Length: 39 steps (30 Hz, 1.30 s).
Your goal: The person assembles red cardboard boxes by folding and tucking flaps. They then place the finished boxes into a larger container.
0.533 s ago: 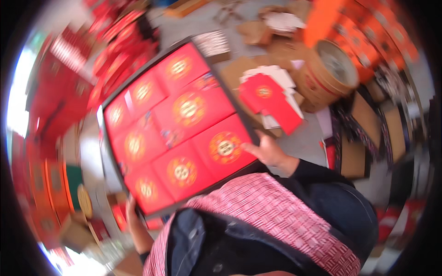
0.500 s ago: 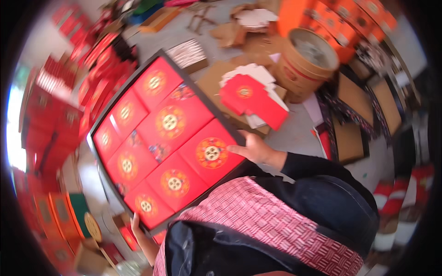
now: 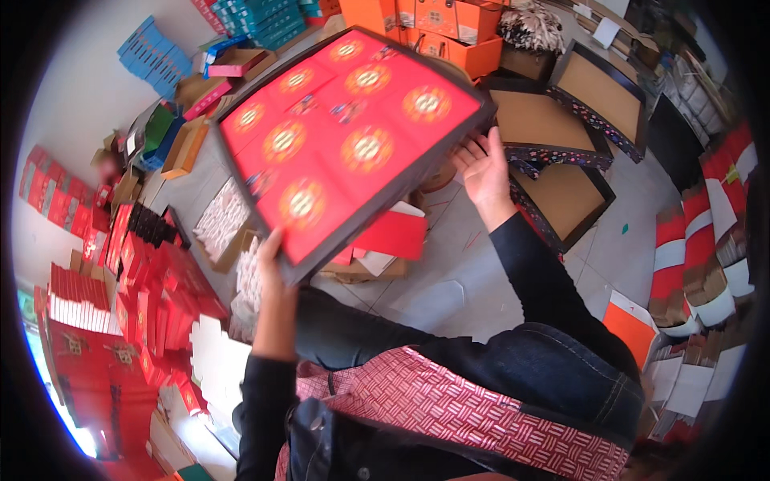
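Observation:
A wide, shallow dark-framed tray (image 3: 385, 199) is tilted in the air before me. It is filled with flat red boxes (image 3: 325, 152) bearing round gold medallions, with small colourful packets in the gaps. My left hand (image 3: 274, 260) grips the tray's near left corner, thumb at the rim. At the right corner, my right hand (image 3: 485, 180) supports the tray from below, palm up with the fingers reaching under the edge. Beneath the tray, a red card sheet (image 3: 393, 235) and white pieces lie partly hidden.
Several dark trays with brown bases (image 3: 561, 200) lie on the floor to the right. Orange boxes (image 3: 457, 54) stand at the back. Stacked red boxes (image 3: 152, 297) line the left, near a carton of white packets (image 3: 220, 220). Red and white bundles (image 3: 672, 264) stand far right.
The tray has moved up and rightward in view, with both hands on it. My right hand has turned palm up, its thumb now off the top. The view has swung as well.

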### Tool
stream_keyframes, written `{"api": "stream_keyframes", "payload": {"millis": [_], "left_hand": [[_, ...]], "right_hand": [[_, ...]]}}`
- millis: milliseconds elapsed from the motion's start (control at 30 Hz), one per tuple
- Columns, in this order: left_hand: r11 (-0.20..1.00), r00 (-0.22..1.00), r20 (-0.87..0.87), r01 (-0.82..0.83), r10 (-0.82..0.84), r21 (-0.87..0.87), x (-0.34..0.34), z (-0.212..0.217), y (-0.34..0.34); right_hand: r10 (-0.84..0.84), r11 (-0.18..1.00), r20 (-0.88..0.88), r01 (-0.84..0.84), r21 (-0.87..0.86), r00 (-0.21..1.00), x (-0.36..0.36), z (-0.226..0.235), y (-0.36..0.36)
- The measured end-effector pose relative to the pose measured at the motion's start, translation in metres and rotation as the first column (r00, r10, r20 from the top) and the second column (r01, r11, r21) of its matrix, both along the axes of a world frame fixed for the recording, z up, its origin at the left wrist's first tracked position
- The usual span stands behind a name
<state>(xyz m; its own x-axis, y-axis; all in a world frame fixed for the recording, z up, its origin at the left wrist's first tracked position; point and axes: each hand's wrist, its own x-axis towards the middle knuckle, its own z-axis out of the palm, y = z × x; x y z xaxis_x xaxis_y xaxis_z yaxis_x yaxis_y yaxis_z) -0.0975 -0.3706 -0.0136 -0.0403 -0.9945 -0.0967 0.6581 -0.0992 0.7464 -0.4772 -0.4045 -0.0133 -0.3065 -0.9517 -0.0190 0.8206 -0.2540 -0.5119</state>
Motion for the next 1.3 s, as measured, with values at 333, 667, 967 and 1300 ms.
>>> {"api": "stream_keyframes", "payload": {"millis": [333, 667, 967, 1300], "left_hand": [[0.850, 0.476, 0.829, 0.527, -0.293, -0.002, -0.123, -0.014, -0.068], [0.884, -0.194, 0.981, 0.452, -0.031, 0.117, -0.017, 0.017, 0.068], [0.916, -0.384, 0.870, 0.367, 0.309, -0.163, 0.006, -0.001, 0.141], [0.991, -0.290, 0.951, -0.044, 0.105, -0.123, 0.062, 0.002, 0.267]], "right_hand": [[-0.197, 0.949, -0.162, 0.230, 0.218, 0.967, -0.074, -0.071, -0.128], [-0.007, 0.956, -0.302, 0.095, 0.279, 0.953, -0.120, -0.072, -0.146], [-0.042, 0.926, -0.642, 0.272, 0.263, 0.765, -0.091, -0.049, -0.172], [-0.181, 0.968, -0.979, -0.195, -0.160, -0.094, 0.137, -0.094, 0.018]]}}
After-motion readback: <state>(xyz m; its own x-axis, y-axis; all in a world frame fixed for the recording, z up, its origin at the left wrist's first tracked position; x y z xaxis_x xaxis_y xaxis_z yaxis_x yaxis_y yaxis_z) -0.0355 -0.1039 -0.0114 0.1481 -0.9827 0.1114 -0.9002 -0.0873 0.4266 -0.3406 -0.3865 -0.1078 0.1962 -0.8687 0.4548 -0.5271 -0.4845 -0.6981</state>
